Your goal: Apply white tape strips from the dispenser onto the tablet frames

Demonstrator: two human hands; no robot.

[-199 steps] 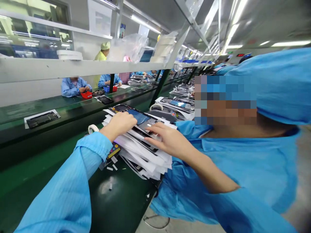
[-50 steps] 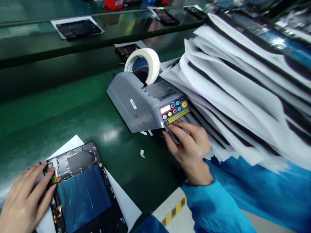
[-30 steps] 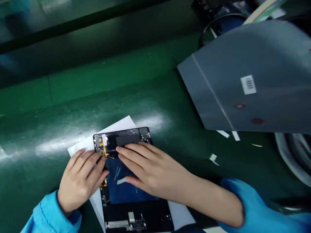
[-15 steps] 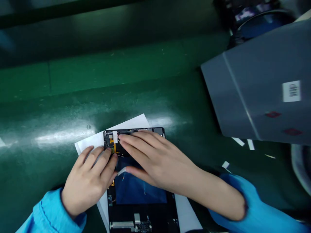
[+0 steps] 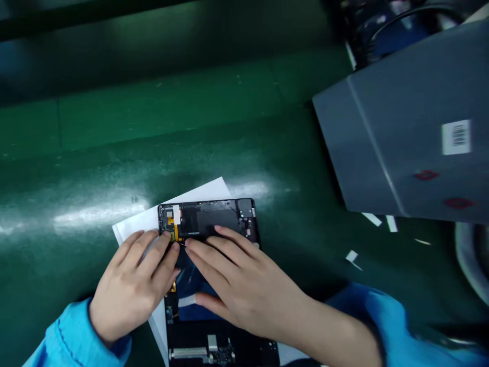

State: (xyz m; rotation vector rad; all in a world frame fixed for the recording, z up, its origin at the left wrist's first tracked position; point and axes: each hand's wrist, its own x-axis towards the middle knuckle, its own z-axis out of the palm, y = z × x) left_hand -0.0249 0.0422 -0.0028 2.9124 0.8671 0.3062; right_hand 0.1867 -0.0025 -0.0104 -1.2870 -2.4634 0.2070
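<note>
I report the open tablet point(image 5: 206, 219) lying on a white sheet point(image 5: 133, 227) on the green table point(image 5: 114, 153), beneath both hands. My left hand point(image 5: 130, 290) has its fingers close together, tips at the orange flex cable point(image 5: 171, 227). My right hand point(image 5: 244, 285) has its fingers spread across the tablet, tips beside the left's. Any pinch: cannot tell. A grey tape dispenser point(image 5: 397, 137) stands well right.

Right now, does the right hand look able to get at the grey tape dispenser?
Probably yes. The right hand rests on the tablet frame, and only green bench and a few white tape scraps lie between it and the grey tape dispenser. Nothing visibly blocks the way.
</note>
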